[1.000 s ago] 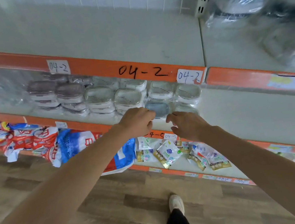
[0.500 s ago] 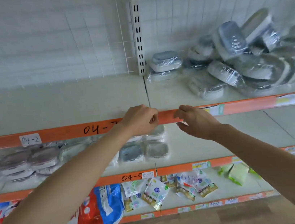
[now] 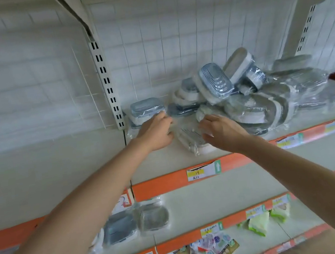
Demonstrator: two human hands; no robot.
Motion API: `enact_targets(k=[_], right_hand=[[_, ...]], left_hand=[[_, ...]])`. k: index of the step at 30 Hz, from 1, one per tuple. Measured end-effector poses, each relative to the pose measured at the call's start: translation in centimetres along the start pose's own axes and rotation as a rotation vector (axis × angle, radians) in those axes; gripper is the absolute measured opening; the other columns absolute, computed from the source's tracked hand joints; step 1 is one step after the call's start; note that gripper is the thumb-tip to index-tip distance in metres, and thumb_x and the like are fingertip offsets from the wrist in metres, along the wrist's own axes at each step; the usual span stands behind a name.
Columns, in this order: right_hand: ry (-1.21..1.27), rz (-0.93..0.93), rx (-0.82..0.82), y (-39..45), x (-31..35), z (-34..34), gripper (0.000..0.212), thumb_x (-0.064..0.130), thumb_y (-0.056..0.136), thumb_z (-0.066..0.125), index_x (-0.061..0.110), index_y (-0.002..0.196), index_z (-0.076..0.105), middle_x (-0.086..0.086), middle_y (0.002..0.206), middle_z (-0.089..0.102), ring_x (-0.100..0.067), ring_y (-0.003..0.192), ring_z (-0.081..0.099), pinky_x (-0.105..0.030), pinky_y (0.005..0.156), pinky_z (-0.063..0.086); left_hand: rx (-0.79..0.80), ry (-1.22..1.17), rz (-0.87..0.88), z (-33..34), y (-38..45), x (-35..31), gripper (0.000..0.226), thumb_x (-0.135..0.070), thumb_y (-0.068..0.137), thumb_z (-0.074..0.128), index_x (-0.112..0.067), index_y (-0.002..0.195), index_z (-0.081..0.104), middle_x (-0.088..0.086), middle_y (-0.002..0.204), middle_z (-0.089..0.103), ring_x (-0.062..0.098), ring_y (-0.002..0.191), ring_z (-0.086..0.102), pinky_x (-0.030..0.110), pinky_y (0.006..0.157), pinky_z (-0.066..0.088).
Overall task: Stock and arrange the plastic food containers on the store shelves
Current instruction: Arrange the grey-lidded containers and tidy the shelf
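Both hands have come up from the lower shelf, where a second ago they were at the tidy rows of wrapped containers, past the orange shelf edge and onto the upper shelf [image 3: 163, 164]. The left hand [image 3: 156, 133] now rests with loosely curled fingers beside a small stack of wrapped containers [image 3: 146, 111] by the slotted upright [image 3: 107, 85]; whether it grips anything I cannot tell. The right hand [image 3: 221, 133] reaches, fingers spread, onto a clear wrapped container [image 3: 190, 141] lying between the two hands, touching it but not plainly closed round it. Behind lies a jumbled heap of wrapped containers [image 3: 250, 98], some on edge. That suggests the lower rows [image 3: 137, 223] are finished and the next batch is being drawn from this heap.
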State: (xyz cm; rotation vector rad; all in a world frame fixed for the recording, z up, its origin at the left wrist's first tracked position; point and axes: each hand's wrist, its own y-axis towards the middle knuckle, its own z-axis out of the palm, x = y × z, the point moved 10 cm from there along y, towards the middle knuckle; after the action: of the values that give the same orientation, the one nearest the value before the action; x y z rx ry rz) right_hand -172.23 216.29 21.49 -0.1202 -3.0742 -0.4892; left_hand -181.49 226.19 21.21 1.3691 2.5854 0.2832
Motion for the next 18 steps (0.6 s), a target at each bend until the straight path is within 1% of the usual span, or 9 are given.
enact_targets(k=[3,6,9,12,14,16,18], right_hand=[[-0.005,-0.042,0.015,2.0,0.1,0.5,0.031,0.022,0.092,0.049,0.012,0.119,0.057,-0.005,0.117,0.055,-0.022,0.114,0.048,-0.031,0.083,0.04],[-0.005,-0.088,-0.011,3.7,0.4,0.5,0.031,0.02,0.091,0.048,0.01,0.118,0.059,-0.007,0.117,0.057,-0.023,0.115,0.048,-0.033,0.086,0.041],[-0.017,-0.145,-0.022,5.2,0.9,0.5,0.031,0.02,0.091,0.047,0.01,0.118,0.06,-0.007,0.117,0.057,-0.023,0.116,0.048,-0.034,0.089,0.042],[-0.014,-0.17,-0.028,6.8,0.9,0.7,0.031,0.02,0.092,0.047,0.01,0.119,0.059,-0.007,0.117,0.057,-0.023,0.114,0.048,-0.033,0.091,0.041],[0.004,-0.168,-0.038,7.9,0.7,0.9,0.03,0.019,0.092,0.047,0.008,0.117,0.059,-0.008,0.113,0.058,-0.025,0.109,0.05,-0.032,0.089,0.041],[0.037,-0.144,-0.047,9.0,0.4,1.3,0.026,0.017,0.092,0.047,0.006,0.112,0.06,-0.009,0.107,0.058,-0.026,0.106,0.052,-0.032,0.081,0.041],[0.071,-0.102,-0.02,10.2,0.1,2.2,0.024,0.017,0.092,0.048,0.004,0.108,0.059,-0.008,0.106,0.056,-0.027,0.106,0.051,-0.032,0.074,0.04]], left_hand=[[-0.026,0.068,-0.074,-0.5,2.6,3.1,0.038,-0.024,0.091,0.053,-0.005,0.124,0.051,0.009,0.13,0.044,0.026,0.121,0.045,0.037,0.087,0.043],[0.007,0.021,-0.184,0.0,5.0,6.8,0.049,-0.026,0.094,0.052,0.0,0.134,0.041,0.011,0.143,0.034,0.027,0.13,0.038,0.036,0.101,0.037],[0.049,-0.012,-0.306,1.0,6.5,10.2,0.063,-0.037,0.094,0.052,0.003,0.138,0.031,0.014,0.147,0.028,0.028,0.135,0.03,0.037,0.108,0.031],[0.13,0.028,-0.35,2.6,6.9,11.9,0.076,-0.047,0.091,0.052,0.003,0.142,0.025,0.016,0.149,0.023,0.027,0.139,0.023,0.038,0.111,0.028],[0.122,0.046,-0.331,2.9,6.9,12.2,0.078,-0.049,0.088,0.058,0.001,0.14,0.029,0.016,0.147,0.027,0.027,0.137,0.026,0.038,0.109,0.03],[0.083,0.048,-0.318,2.4,6.8,12.3,0.078,-0.052,0.082,0.064,-0.003,0.135,0.035,0.014,0.138,0.036,0.028,0.128,0.036,0.036,0.104,0.035],[0.091,0.061,-0.307,1.9,6.7,12.2,0.081,-0.058,0.076,0.067,-0.006,0.131,0.038,0.014,0.13,0.041,0.03,0.121,0.043,0.036,0.098,0.038]])
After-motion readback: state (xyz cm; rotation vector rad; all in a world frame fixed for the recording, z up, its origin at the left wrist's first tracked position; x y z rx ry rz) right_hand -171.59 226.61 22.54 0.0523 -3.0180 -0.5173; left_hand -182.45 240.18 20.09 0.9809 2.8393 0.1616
